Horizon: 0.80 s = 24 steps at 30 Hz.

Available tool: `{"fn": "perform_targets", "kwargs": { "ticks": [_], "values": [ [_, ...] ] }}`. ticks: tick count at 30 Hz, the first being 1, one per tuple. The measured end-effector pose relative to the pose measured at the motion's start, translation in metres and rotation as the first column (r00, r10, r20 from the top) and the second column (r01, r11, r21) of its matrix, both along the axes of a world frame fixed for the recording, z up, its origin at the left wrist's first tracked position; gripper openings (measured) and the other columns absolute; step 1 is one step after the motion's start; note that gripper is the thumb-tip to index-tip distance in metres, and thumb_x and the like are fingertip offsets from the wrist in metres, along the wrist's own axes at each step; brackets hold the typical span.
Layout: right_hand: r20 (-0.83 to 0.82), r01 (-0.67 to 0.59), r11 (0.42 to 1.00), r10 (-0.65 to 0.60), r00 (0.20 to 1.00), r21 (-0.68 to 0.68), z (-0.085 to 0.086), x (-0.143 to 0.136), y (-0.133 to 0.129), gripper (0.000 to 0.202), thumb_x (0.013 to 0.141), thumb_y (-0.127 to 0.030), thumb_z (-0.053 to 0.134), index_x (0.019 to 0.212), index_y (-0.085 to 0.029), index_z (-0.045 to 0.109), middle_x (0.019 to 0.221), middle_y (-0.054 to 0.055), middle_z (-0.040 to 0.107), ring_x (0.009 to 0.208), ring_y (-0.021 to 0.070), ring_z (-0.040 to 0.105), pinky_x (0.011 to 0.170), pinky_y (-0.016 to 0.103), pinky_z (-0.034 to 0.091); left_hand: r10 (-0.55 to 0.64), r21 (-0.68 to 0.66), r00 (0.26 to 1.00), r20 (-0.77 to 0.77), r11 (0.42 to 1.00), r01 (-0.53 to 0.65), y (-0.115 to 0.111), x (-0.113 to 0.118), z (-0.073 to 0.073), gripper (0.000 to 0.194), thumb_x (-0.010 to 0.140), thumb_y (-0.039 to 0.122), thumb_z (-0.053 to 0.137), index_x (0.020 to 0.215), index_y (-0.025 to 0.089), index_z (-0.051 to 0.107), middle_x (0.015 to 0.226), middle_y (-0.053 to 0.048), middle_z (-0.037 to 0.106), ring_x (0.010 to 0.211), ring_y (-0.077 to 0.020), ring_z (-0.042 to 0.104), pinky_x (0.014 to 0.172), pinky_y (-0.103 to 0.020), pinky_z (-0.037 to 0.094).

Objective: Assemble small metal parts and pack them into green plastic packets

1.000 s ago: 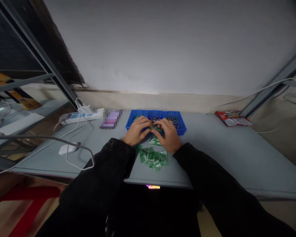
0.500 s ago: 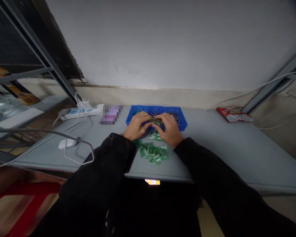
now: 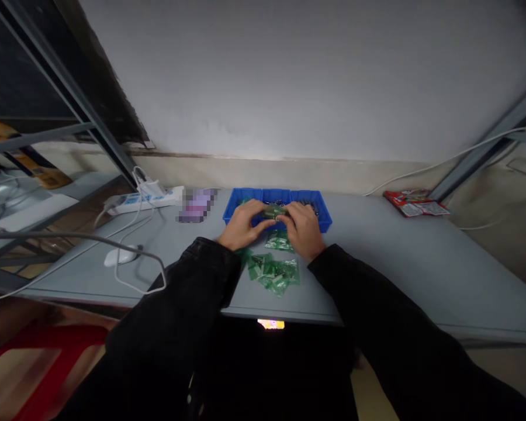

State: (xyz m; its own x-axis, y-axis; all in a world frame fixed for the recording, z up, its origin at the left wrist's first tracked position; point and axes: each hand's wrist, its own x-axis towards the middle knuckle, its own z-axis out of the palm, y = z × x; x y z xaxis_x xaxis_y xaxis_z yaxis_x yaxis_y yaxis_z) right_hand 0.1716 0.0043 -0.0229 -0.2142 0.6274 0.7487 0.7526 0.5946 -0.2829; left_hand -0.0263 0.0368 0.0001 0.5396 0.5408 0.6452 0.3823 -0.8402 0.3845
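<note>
Between my two hands is a small green plastic bag (image 3: 274, 211), held in front of the blue bins. My left hand (image 3: 244, 225) pinches its left side, and my right hand (image 3: 304, 229) grips its right side. Behind them stands a row of three joined blue bins (image 3: 326, 221), with small dark and metallic parts in the middle and right ones and something green in the left one. Below my hands lies a filled green bag (image 3: 278, 240). Closer to the table's front edge is a pile of similar green bags (image 3: 275, 273) with small parts inside.
On the left are a white power strip (image 3: 146, 200) with cables, a pixelated phone-like item (image 3: 197, 204) and a white mouse-shaped object (image 3: 121, 255). A red packet (image 3: 416, 203) lies at the right rear. Metal frame posts flank the grey table (image 3: 377, 257); a wall closes off the back.
My hands have drawn slightly apart, so more of the green bag shows stretched between them. The bins and the bags on the table stay where they were.
</note>
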Motion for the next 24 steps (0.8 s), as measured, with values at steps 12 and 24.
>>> {"fn": "perform_targets", "kwargs": {
  "ticks": [12, 24],
  "values": [
    [-0.053, -0.056, 0.996, 0.053, 0.997, -0.069, 0.0014, -0.0056, -0.0046, 0.016, 0.101, -0.030, 0.052, 0.108, -0.018, 0.058, 0.099, 0.008, 0.069, 0.083, 0.0220, 0.059, 0.082, 0.036, 0.038, 0.054, 0.003, 0.998, 0.019, 0.999, -0.054, 0.0014, -0.0032, -0.0006, 0.014, 0.094, 0.028, 0.063, 0.099, 0.017, 0.070, 0.096, -0.007, 0.072, 0.093, -0.0224, 0.064, 0.086, -0.038, 0.050],
    [-0.043, -0.042, 0.996, 0.039, 0.998, -0.075, 0.0035, -0.0056, -0.0055, 0.009, 0.099, -0.024, 0.051, 0.099, -0.019, 0.058, 0.094, 0.007, 0.068, 0.083, 0.0222, 0.060, 0.079, 0.035, 0.036, 0.027, 0.038, 0.996, 0.084, 0.999, -0.030, 0.0031, -0.0025, -0.0023, 0.015, 0.094, 0.030, 0.066, 0.097, 0.016, 0.070, 0.095, -0.007, 0.071, 0.091, -0.0209, 0.066, 0.084, -0.034, 0.052]
  ]
}}
